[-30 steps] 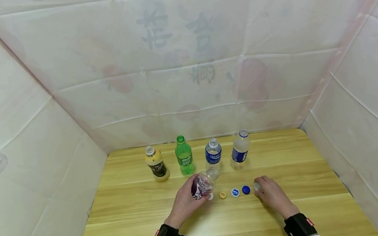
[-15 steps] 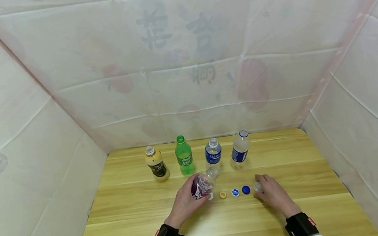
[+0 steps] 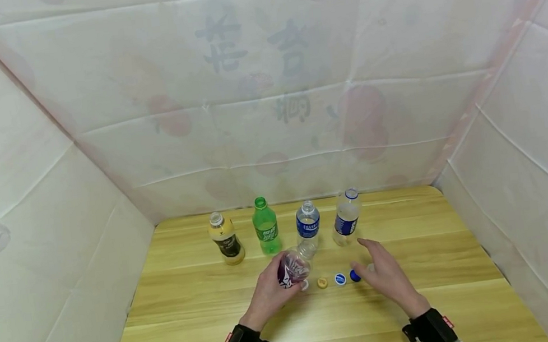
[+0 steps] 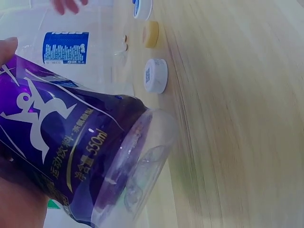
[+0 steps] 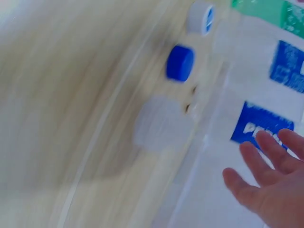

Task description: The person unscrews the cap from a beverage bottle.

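Observation:
My left hand (image 3: 266,293) grips a clear plastic bottle with a purple label (image 3: 292,269), tilted, its uncapped neck pointing away from me. In the left wrist view, the bottle's clear base (image 4: 147,166) is close over the table. My right hand (image 3: 386,274) holds nothing; its fingers are spread over the right end of a row of caps. The row has a white cap (image 4: 156,76), a yellow cap (image 3: 322,283), a white-and-blue cap (image 3: 340,279), a blue cap (image 5: 180,62) and a whitish, translucent round piece (image 5: 161,123), blurred in the right wrist view.
Behind the caps stand uncapped bottles: a yellow bottle with a black label (image 3: 226,238), a green bottle (image 3: 266,227), a bottle with a blue label (image 3: 308,224) and another blue-labelled one (image 3: 346,219). Pale cloth walls (image 3: 270,137) surround the wooden table (image 3: 185,328).
My right hand has let go of the whitish round piece, spread its fingers and moved slightly left and away. The left hand and purple-labelled bottle have stayed put.

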`<move>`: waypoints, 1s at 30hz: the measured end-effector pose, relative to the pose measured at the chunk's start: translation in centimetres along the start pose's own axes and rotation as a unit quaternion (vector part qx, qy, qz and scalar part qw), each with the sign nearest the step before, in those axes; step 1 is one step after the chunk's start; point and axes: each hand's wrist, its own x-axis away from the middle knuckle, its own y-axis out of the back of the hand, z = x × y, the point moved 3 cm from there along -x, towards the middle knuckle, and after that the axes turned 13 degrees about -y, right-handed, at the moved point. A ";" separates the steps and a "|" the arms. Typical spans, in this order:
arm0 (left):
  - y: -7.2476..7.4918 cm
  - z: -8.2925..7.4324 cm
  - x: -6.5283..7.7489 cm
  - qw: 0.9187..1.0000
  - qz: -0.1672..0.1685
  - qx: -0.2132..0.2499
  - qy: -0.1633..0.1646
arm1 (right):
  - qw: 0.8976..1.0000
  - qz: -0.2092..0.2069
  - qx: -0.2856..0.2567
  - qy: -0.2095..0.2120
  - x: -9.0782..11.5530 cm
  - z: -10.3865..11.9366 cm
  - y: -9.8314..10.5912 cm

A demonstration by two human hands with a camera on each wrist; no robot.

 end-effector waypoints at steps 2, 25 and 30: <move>-0.1 0.0 0.0 1.000 0.001 0.003 -0.002 | 0.999 0.008 -0.031 -0.001 0.2 0.7 -0.1; -1.5 -0.6 -0.2 0.999 0.021 0.015 -0.028 | 0.968 0.122 -0.210 0.061 0.2 7.8 -3.3; -1.6 -0.7 -0.4 0.999 0.019 0.009 -0.035 | 0.967 0.127 -0.219 0.037 0.1 8.6 -3.8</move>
